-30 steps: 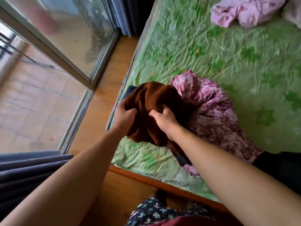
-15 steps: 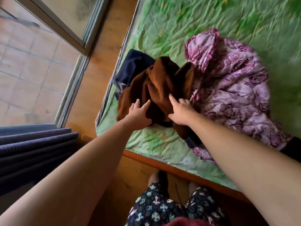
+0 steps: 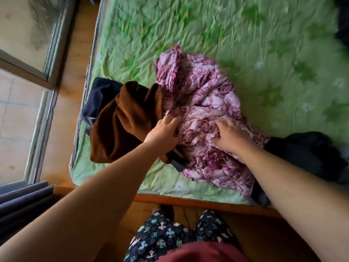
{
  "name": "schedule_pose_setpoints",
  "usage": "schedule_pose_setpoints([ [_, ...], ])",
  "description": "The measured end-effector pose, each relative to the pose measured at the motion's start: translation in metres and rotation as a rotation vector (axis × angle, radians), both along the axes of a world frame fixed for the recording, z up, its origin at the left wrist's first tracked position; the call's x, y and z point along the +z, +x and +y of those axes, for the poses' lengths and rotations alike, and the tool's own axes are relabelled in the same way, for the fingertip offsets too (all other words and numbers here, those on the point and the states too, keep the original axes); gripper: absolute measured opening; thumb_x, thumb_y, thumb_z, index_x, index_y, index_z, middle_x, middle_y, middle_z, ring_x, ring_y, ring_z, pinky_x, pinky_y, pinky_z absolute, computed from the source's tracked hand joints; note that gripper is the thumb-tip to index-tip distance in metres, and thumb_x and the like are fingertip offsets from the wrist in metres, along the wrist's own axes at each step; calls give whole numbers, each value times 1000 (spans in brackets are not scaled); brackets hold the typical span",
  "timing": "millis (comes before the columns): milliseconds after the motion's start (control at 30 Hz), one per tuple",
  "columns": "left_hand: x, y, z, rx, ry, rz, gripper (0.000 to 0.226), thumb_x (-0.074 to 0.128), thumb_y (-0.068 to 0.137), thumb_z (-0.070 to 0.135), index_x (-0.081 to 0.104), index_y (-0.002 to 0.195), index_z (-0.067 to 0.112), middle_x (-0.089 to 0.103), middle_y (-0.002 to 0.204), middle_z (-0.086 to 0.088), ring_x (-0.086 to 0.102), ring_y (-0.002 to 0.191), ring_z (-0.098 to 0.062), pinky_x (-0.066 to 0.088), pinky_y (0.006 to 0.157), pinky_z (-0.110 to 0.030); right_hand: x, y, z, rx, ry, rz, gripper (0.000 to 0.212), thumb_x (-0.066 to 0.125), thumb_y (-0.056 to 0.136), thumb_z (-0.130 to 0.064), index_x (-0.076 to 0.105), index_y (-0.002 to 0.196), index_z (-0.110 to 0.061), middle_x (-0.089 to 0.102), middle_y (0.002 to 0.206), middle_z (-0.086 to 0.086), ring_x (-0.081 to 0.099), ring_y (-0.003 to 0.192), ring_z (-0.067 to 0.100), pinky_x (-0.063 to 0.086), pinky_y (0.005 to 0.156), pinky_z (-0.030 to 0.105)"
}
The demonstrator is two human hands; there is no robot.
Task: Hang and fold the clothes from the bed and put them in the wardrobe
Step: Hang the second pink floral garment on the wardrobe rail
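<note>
A crumpled pink garment with a purple rose print lies on the green bedspread near the bed's foot. My left hand rests with spread fingers at its left edge, where it meets a brown fleece garment. My right hand lies on the rose-print cloth, fingers slightly bent into it. A navy garment pokes out behind the brown one. A black garment lies to the right.
The bed's wooden foot rail runs in front of my legs. A glass sliding door and wooden floor strip border the bed's left side. Dark blue curtain folds hang at lower left.
Both hands let go of the brown fleece garment, which now lies on the bed, and moved right onto the rose-print garment. The view tilted down and shifted.
</note>
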State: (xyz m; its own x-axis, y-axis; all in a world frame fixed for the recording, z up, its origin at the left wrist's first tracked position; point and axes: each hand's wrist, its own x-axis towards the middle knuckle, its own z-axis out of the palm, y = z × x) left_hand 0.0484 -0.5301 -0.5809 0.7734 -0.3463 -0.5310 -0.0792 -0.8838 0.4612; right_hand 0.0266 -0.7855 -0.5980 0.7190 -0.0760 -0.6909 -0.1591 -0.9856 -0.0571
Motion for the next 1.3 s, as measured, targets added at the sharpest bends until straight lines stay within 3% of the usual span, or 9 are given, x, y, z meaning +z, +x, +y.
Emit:
schedule_pose_setpoints([
  [167, -47, -13, -57, -262, 239, 74, 94, 65, 84, 24, 7, 156, 37, 26, 155, -4, 32, 140, -33, 34, 112, -51, -43, -46, -56, -49, -67, 212, 110, 68, 81, -63, -6, 157, -35, 0, 165, 10, 13, 149, 43, 28, 114, 58],
  [267, -81, -25, -70, -313, 345, 153, 108, 73, 80, 37, -4, 157, 36, 27, 151, -7, 33, 137, -35, 35, 107, -55, -74, -66, -63, -51, -21, 203, 109, 72, 81, -56, -4, 156, -34, -1, 162, 6, 17, 144, 44, 38, 108, 58],
  [500, -116, -8, -91, -167, 328, -31, 78, 63, 83, 13, 23, 150, 28, 43, 145, -6, 48, 124, -39, 50, 93, -51, -110, -62, -71, 62, -57, -148, 46, 58, 90, -18, 38, 131, -20, 46, 126, 13, 51, 115, 41, 53, 79, 50],
  [633, -101, 7, -86, -123, 245, 38, 73, 62, 79, 17, 35, 146, 33, 45, 142, -11, 57, 115, -42, 53, 92, -50, -93, -46, -84, 76, 60, -224, 34, 57, 94, -20, 43, 124, -15, 55, 117, 15, 61, 98, 41, 44, 69, 41],
  [733, -69, 8, -86, -9, 190, 32, 62, 60, 78, 19, 49, 138, 30, 51, 122, -14, 60, 106, -42, 54, 88, -47, -63, -40, -91, 18, 140, -244, 30, 54, 93, -19, 42, 119, -14, 55, 120, 16, 63, 87, 42, 46, 65, 41],
  [867, -2, 17, -97, 148, 81, -69, 58, 53, 71, 24, 61, 127, 29, 60, 114, -10, 61, 105, -37, 53, 90, -46, 1, -30, -101, -45, 188, -260, 38, 51, 96, -23, 45, 133, -17, 56, 127, 14, 62, 100, 39, 48, 74, 40],
  [967, 61, 34, -114, 256, -68, -176, 51, 58, 73, 15, 67, 123, 23, 65, 115, -7, 61, 108, -30, 47, 85, -30, 57, -15, -111, -130, 197, -304, 43, 53, 97, -25, 43, 139, -22, 60, 114, 11, 58, 77, 28, 42, 61, 32],
  [1200, 215, 62, -145, 409, -362, -293, 14, 60, 72, 16, 63, 81, 25, 57, 55, 10, 53, 53, -12, 40, 49, -23, 195, 20, -137, -230, 243, -652, 59, 62, 87, -24, 44, 143, -21, 56, 117, 15, 62, 98, 37, 53, 75, 40],
  [1300, 286, 65, -164, 429, -544, -358, 16, 56, 71, 25, 66, 84, 22, 55, 49, 11, 48, 42, -10, 43, 44, -29, 247, 25, -143, -194, 224, -752, 65, 63, 86, -33, 40, 145, -21, 56, 110, 17, 62, 91, 38, 55, 72, 43],
])
